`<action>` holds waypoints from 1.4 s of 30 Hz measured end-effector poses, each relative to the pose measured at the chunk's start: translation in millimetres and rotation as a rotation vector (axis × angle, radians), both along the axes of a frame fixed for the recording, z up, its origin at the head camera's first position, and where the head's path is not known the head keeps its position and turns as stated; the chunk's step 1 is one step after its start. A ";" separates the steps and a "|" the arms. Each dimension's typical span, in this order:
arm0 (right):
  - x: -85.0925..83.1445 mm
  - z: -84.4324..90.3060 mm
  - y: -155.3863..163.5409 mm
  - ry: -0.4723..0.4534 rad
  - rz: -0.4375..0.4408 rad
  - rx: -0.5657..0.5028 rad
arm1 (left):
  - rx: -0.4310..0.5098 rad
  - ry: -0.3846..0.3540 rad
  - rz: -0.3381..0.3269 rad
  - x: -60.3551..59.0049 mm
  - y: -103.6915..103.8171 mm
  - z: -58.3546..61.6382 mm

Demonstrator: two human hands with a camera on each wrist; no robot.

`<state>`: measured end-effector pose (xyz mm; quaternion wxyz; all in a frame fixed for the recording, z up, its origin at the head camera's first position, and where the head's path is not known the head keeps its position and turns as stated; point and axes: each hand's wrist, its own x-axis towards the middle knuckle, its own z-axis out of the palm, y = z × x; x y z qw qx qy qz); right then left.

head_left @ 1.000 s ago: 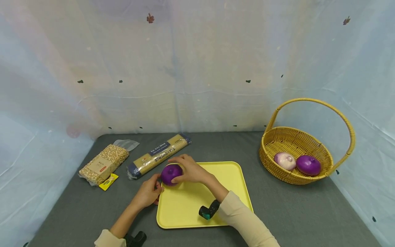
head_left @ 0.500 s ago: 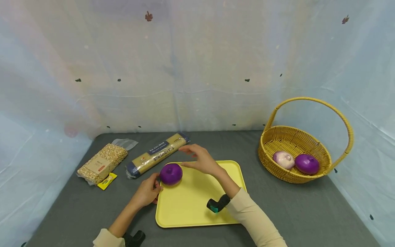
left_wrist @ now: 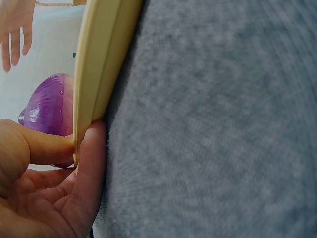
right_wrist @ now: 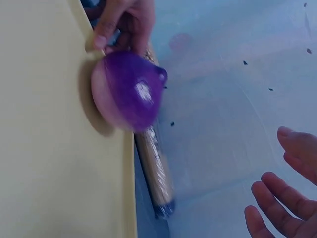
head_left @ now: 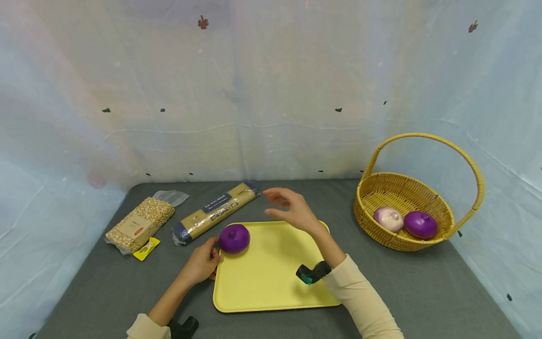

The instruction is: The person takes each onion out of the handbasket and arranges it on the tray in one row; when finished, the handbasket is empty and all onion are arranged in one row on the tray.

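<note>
A yellow tray (head_left: 271, 282) lies on the grey cloth, with a purple onion (head_left: 235, 238) in its far left corner. My left hand (head_left: 201, 263) pinches the tray's left rim beside the onion; in the left wrist view the thumb is on the upper side of the rim (left_wrist: 96, 59) and a finger lies below it. Over the tray's far edge, my right hand (head_left: 294, 210) is in the air with relaxed, spread fingers and holds nothing. In the right wrist view its fingers (right_wrist: 280, 198) appear at the lower right, apart from the onion (right_wrist: 131, 91).
A spaghetti pack (head_left: 218, 212) lies behind the tray's left corner. Farther left are a bag of pale beans or kernels (head_left: 141, 226) and a small yellow packet (head_left: 147, 249). On the right stands a wicker basket (head_left: 372, 235) holding a pale onion (head_left: 388, 219) and a purple onion (head_left: 421, 224).
My right hand has let go of the purple onion and moved up and to the right. The onion stays in the tray's corner; my left hand keeps its place at the rim.
</note>
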<state>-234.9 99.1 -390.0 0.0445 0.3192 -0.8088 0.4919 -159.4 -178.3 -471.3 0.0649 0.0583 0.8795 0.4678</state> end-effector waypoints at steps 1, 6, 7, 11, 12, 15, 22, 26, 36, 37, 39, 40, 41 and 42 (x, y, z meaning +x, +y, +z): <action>-0.4 1.2 3.6 0.005 -0.006 -0.002 | 0.001 0.000 0.001 0.1 0.1 0.4; -2.8 8.7 24.3 0.024 -0.054 0.001 | -0.004 0.001 0.003 -0.5 0.3 0.6; -3.7 10.1 28.7 0.027 -0.064 -0.002 | -0.006 0.002 0.004 -0.5 0.4 0.8; -6.9 16.5 45.0 0.026 -0.096 -0.022 | -0.012 0.008 0.005 -0.8 0.3 1.2; -7.0 18.8 48.6 0.024 -0.103 -0.028 | -0.013 0.011 0.003 -0.8 0.3 1.3; -3.6 29.4 57.3 0.024 -0.119 -0.036 | -0.012 0.015 0.002 -0.9 0.3 1.3; 12.9 57.9 75.1 0.003 -0.160 -0.047 | -0.013 0.011 0.003 -1.3 0.4 0.3; 13.0 61.4 89.0 0.030 -0.198 -0.055 | -0.017 0.017 0.003 -1.0 0.4 0.7; 7.0 62.9 120.7 0.011 -0.265 -0.122 | -0.003 0.002 0.009 0.6 -0.3 1.8; 6.9 63.2 122.8 0.008 -0.275 -0.118 | -0.002 0.005 0.007 1.0 -0.3 2.0; 7.0 63.6 126.7 -0.002 -0.296 -0.112 | -0.002 0.006 0.007 1.0 -0.1 2.0; 6.9 63.8 128.6 -0.004 -0.306 -0.108 | -0.006 0.007 0.008 1.1 0.0 1.8; 7.0 63.9 130.5 -0.009 -0.316 -0.105 | -0.007 0.009 0.006 1.2 0.0 2.0; 7.1 64.2 132.4 -0.009 -0.328 -0.095 | -0.009 0.010 0.006 1.4 0.0 1.9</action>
